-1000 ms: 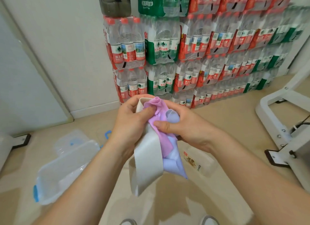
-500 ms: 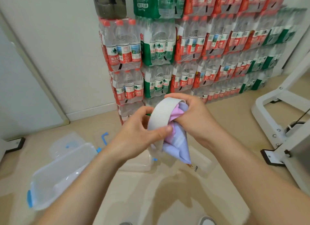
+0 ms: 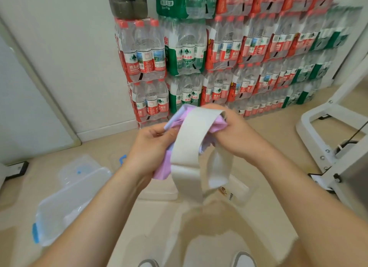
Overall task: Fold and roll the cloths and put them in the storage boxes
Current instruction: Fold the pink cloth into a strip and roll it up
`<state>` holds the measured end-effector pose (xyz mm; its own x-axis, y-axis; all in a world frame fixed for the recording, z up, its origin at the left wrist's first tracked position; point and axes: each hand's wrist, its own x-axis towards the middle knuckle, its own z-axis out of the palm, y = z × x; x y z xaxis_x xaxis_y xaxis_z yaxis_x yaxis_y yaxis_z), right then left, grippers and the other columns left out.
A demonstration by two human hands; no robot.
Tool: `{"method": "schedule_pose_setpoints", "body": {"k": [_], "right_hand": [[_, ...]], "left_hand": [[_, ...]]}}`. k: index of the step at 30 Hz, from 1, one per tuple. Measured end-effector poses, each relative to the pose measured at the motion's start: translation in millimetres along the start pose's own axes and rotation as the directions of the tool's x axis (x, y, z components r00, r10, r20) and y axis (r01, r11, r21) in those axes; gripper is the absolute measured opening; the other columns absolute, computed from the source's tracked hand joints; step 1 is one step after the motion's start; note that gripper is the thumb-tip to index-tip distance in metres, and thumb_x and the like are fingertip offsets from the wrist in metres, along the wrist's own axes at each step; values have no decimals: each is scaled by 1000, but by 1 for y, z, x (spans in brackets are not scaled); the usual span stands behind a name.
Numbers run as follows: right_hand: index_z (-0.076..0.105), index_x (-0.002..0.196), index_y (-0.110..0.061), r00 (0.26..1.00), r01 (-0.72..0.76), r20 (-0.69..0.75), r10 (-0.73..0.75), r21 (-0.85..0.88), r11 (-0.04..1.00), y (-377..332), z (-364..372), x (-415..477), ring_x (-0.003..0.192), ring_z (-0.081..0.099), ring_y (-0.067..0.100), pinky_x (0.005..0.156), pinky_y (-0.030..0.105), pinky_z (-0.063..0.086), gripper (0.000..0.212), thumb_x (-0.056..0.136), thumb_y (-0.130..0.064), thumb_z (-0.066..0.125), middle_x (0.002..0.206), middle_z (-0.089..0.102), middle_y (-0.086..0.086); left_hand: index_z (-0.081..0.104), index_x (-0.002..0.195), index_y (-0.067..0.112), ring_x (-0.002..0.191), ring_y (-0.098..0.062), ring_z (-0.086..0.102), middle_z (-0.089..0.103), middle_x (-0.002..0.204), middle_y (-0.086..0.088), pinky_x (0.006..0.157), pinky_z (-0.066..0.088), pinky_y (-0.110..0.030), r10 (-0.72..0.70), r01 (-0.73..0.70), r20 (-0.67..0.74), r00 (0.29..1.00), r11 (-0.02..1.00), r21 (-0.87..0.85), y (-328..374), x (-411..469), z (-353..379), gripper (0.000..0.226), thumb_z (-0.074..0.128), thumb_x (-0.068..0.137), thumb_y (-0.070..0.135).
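Observation:
I hold a bundle of cloths in mid-air over the floor. A long grey-white cloth strip drapes over the top and hangs down in two tails. Under it are a pink cloth and a pale lilac-blue cloth. My left hand pinches the lilac edge and grips the pink cloth. My right hand grips the bundle's right end, fingers curled round the grey strip and pink cloth. A clear storage box with blue clips lies on the floor at lower left; another clear box sits below the cloths.
Shrink-wrapped packs of water bottles are stacked against the wall ahead. A loose clear lid lies behind the left box. A white metal frame stands on the right. My shoes show at the bottom edge.
My hands have moved apart, spreading the bundle. The grey strip now lies across the top with two tails hanging, and the pink cloth shows below my left hand.

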<state>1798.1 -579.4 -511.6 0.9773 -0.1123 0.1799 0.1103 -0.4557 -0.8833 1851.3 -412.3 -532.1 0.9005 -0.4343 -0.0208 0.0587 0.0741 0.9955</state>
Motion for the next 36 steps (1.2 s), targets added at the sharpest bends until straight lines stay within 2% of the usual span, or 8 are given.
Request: {"method": "schedule_pose_setpoints", "body": {"k": [8, 14, 18, 22, 25, 28, 32, 36], "right_hand": [[70, 89, -18, 962, -219, 171, 213, 21, 975, 7, -37, -14, 56, 48, 14, 65, 28, 45, 18, 92, -8, 54, 62, 55, 5], [59, 121, -35, 850, -391, 180, 496, -417, 821, 52, -10, -7, 87, 62, 23, 53, 31, 57, 50, 90, -2, 40, 120, 51, -8], [62, 119, -24, 819, -293, 156, 552, -713, 637, 99, 21, -12, 97, 62, 28, 71, 30, 53, 50, 84, 1, 38, 123, 57, 2], [62, 111, -3, 673, -614, 45, 739, -524, 591, 136, 14, -23, 57, 58, 22, 60, 34, 57, 35, 77, 4, 60, 79, 58, 9], [46, 135, -11, 509, -651, 101, 855, -604, 459, 134, 3, -26, 88, 58, 24, 70, 36, 58, 61, 80, -13, 72, 115, 55, 12], [35, 145, -20, 669, -444, 141, 730, -712, 544, 108, 6, -13, 111, 52, 24, 82, 32, 50, 69, 86, -38, 66, 143, 43, 6], [41, 136, -44, 794, -527, 385, 471, 51, 848, 44, 30, -7, 121, 52, 12, 91, 36, 50, 60, 80, -58, 57, 132, 54, -12], [58, 127, -34, 903, -339, 330, 274, 158, 927, 33, 59, -9, 87, 60, 10, 70, 28, 54, 35, 92, -33, 60, 107, 68, -2]], "left_hand": [[61, 70, 10, 57, -19, 46, 50, 57, -5, 49, 37, -27, 263, -92, -493, 829, 935, 344, 6, 27, -60, 19, 46, 82, 12], [53, 61, 9, 62, -35, 53, 55, 56, -8, 56, 43, -33, 219, 19, -95, 971, 325, 946, -10, 17, -71, 22, 52, 81, 18], [57, 65, 11, 57, -25, 64, 62, 56, -5, 57, 49, -32, 75, 0, -25, 997, 320, 947, -16, 12, -69, 18, 52, 80, 19], [51, 56, 17, 57, -27, 53, 55, 54, -2, 51, 37, -29, 1, -51, 52, 999, 249, 967, -22, 10, -70, 26, 56, 81, 22], [42, 52, 19, 59, -28, 44, 46, 52, 1, 53, 34, -30, -10, -98, 101, 995, 191, 977, -27, 10, -68, 30, 56, 79, 20], [45, 56, 18, 62, -28, 46, 49, 57, 0, 54, 36, -31, -38, -110, 120, 992, 194, 975, -28, 10, -66, 26, 55, 79, 21], [55, 69, 11, 66, -29, 52, 55, 63, -4, 53, 38, -30, -18, -166, 173, 985, 207, 964, -26, 10, -58, 16, 55, 80, 22], [67, 74, 14, 51, -17, 45, 52, 57, -2, 50, 39, -26, -31, -118, 155, 987, 512, 851, -23, 8, -50, 14, 61, 82, 24]]}}
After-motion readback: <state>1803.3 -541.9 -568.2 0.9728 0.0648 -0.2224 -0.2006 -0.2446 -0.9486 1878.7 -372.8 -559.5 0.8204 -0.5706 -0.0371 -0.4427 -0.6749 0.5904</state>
